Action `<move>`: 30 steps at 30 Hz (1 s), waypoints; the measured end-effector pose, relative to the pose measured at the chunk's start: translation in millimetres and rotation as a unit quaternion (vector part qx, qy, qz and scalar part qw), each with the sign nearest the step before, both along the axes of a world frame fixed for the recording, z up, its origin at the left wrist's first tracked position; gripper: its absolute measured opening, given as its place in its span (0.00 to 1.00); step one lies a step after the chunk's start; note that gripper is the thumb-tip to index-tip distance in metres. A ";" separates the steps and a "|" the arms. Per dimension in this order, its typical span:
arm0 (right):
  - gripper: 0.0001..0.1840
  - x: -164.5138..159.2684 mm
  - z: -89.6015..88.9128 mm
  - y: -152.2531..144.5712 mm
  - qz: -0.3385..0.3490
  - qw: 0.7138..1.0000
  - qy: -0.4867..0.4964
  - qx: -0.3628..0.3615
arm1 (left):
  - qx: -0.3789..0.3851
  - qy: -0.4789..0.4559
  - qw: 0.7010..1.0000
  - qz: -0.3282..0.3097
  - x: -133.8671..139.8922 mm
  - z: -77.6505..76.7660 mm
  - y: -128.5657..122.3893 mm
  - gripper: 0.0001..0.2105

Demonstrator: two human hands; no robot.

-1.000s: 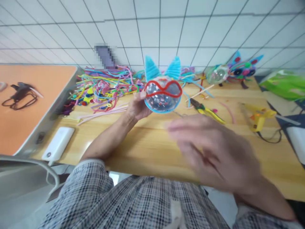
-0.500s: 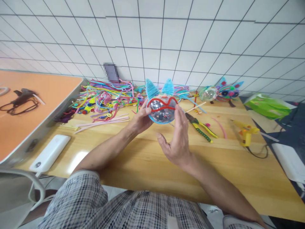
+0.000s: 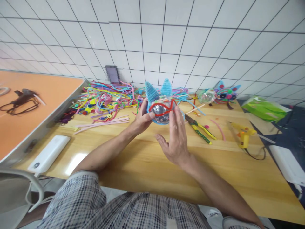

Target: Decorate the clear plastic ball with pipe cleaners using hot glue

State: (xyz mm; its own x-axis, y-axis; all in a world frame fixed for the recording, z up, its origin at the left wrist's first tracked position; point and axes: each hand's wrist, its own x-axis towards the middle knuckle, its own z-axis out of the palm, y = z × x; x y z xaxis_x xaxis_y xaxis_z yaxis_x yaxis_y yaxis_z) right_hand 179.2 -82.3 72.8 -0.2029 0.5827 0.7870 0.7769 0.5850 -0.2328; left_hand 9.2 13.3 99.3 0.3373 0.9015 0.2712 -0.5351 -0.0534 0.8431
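A clear plastic ball with a blue rim and two blue fuzzy ears is in my left hand, the thumb on its front and the fingers behind its left side. Across its front runs a bent red pipe cleaner. My right hand is open, its fingers stretched upward against the right part of the red pipe cleaner and the thumb spread to the left. Whether the fingertips grip the pipe cleaner or only touch it is hard to see.
Pipe cleaners lie heaped at the back left. Pliers, a yellow glue gun and a decorated ball with ears are to the right. A white power bank lies front left; a green packet is at far right.
The ball has tilted and turned, with its right ear shifting left. The red pipe cleaner's right part has bent into a sharper peak as my right fingers moved left across its front.
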 end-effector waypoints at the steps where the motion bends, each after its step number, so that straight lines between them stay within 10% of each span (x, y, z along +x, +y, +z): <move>1: 0.54 0.0 -0.7 0.5 0.001 1.000 0.001 -0.003 | 0.008 0.004 1.000 0.003 0.3 -0.3 -0.1 0.44; 30: 0.51 13.5 -24.2 16.0 -0.004 0.999 0.014 0.044 | 0.069 0.062 0.995 0.026 -0.3 -24.6 7.5 0.42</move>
State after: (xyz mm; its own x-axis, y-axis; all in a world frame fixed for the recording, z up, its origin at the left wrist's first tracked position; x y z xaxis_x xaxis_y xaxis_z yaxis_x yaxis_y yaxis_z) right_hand 192.6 -66.3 48.6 -0.1762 0.5129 0.8402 0.7761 0.5974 -0.2020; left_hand 8.8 20.8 74.7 0.3302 0.8751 0.3537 -0.4215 -0.1986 0.8848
